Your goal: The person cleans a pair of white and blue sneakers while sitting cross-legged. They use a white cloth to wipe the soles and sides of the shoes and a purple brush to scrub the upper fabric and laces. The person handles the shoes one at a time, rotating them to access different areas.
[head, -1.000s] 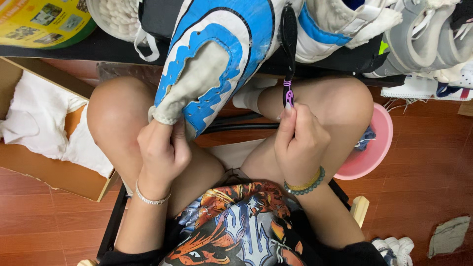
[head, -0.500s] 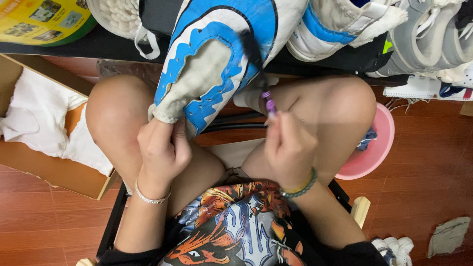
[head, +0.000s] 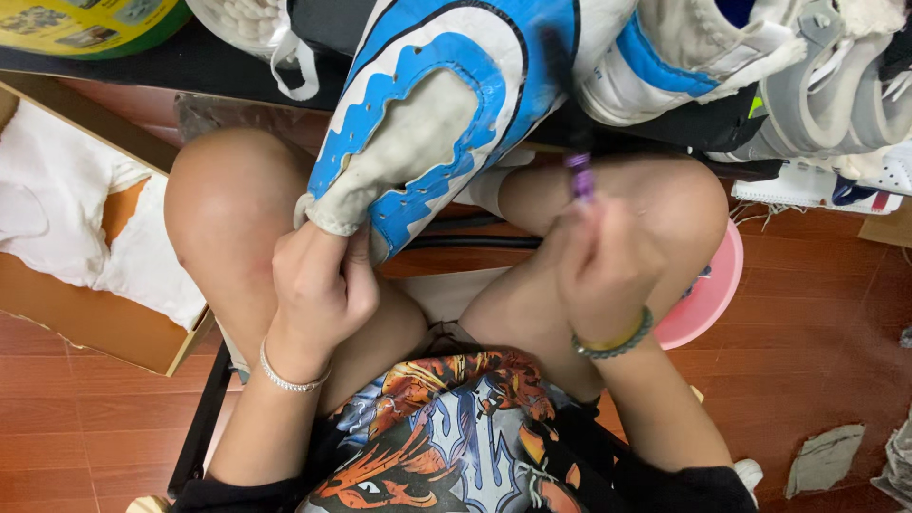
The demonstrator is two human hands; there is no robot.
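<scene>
Left grip (head: 318, 285) on blue-white sneaker (head: 446, 104) — right (head: 603, 271) blurred, perhaps brush (head: 578, 176).

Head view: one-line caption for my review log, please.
Seated person's left hand grips the toe of a blue-and-white sneaker while the right hand holds a purple-handled brush beside it.
</scene>
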